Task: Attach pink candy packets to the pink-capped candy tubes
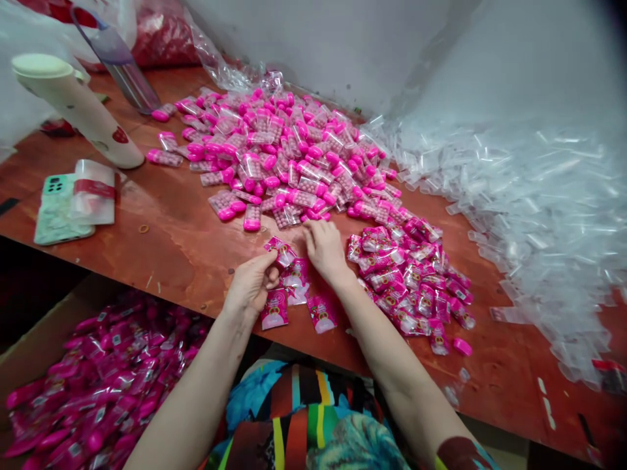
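My left hand (255, 279) is closed in a pinch on a pink printed wrapper (281, 250), above the near part of the table. Several more flat wrappers (322, 312) lie just below and beside it. At the front edge of a heap of small clear candy bottles with pink caps (252, 217), my right hand (324, 248) has its fingers bent down and drawn together. Its fingertips are close to the bottles, and whatever they pinch is hidden. Right of my right forearm lies a pile of wrapped candy bottles (392, 277).
Clear empty plastic tubes (533, 215) cover the table's right side against the wall. A phone (61, 209), a pale tumbler (78, 111) and a purple-grey water bottle (122, 65) occupy the left. Below the table edge, a cardboard box (53, 310) holds many wrapped bottles.
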Motion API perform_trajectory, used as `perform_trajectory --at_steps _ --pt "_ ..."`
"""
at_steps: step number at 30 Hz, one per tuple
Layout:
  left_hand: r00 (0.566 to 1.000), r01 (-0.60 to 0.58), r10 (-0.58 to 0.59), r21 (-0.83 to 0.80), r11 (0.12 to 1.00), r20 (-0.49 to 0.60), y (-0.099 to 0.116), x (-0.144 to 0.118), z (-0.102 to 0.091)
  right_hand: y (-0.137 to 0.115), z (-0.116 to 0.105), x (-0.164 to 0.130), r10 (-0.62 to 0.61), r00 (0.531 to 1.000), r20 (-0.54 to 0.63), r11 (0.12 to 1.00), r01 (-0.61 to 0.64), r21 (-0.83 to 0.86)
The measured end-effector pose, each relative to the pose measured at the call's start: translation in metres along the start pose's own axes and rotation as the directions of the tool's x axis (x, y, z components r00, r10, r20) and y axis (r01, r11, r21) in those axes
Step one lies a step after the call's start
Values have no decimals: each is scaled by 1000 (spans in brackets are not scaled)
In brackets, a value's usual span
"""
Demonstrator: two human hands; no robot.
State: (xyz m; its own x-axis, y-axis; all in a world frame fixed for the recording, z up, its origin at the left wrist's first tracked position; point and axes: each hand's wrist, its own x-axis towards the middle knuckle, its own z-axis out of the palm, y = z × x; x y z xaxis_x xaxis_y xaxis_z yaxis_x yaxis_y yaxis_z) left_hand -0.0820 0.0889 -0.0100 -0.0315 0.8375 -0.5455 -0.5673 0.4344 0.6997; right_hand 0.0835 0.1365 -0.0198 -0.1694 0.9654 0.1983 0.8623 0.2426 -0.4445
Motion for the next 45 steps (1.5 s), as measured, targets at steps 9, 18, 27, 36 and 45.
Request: perform_trajectory --at_steps 9,18,27,36,45 --pt "988 77 -104 -215 974 -115 2 -4 5 7 5 15 163 986 24 977 -158 -143" --pt "989 65 -101 -288 956 -111 1 -21 18 -28 -20 -61 323 931 170 310 -274 910" --pt "998 52 -59 -294 954 -14 -21 -35 23 -54 -18 -103 403 910 98 282 -225 933" --pt "973 31 -4 -114 993 230 -31 -51 24 -53 -17 -127 371 918 140 181 -219 959" --pt "947 127 -117 -15 992 299 -44 -57 29 -41 -15 -143 328 945 -13 424 -135 896"
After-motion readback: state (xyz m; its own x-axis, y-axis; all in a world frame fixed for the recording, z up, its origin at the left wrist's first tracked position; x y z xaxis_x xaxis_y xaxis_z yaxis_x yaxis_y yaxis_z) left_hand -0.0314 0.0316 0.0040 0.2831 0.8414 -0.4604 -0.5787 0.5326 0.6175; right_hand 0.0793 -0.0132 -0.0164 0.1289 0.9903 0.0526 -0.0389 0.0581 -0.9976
